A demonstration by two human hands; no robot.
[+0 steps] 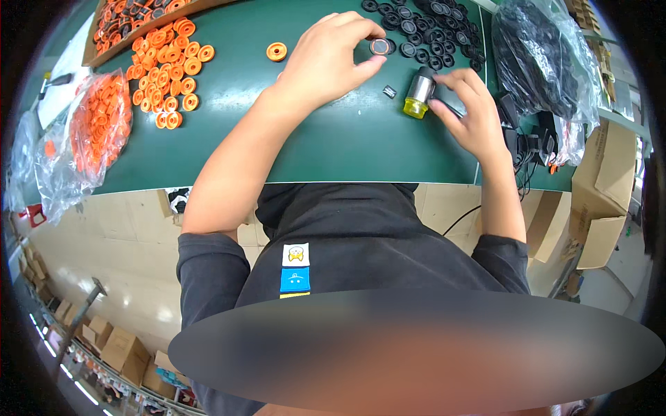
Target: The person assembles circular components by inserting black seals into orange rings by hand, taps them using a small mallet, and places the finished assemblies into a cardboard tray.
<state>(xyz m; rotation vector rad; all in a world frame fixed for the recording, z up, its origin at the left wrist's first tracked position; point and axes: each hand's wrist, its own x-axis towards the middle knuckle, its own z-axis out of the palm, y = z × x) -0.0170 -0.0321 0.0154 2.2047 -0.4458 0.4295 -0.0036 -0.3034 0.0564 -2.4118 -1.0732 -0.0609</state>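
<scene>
At the table's far middle, my left hand [329, 59] has its thumb and forefinger closed around the edge of a small round dark part [379, 46] with a pale ring. My right hand [472, 111] has its thumb and forefinger against a short cylinder [420, 91] with a black top, silvery body and clear yellow end; its other fingers are curled. Between the two hands lies a small dark rectangular piece [390, 91]. Behind them spreads a pile of black round caps [437, 35]. One orange ring-shaped part [276, 51] sits left of my left hand.
Orange round parts [166, 66] lie heaped on the green table [277, 152] at left, beside a bag of orange parts [100, 125] and a cardboard tray [90, 52]. A bag of black parts [544, 62], cables [531, 149] and an open carton [603, 187] are at right.
</scene>
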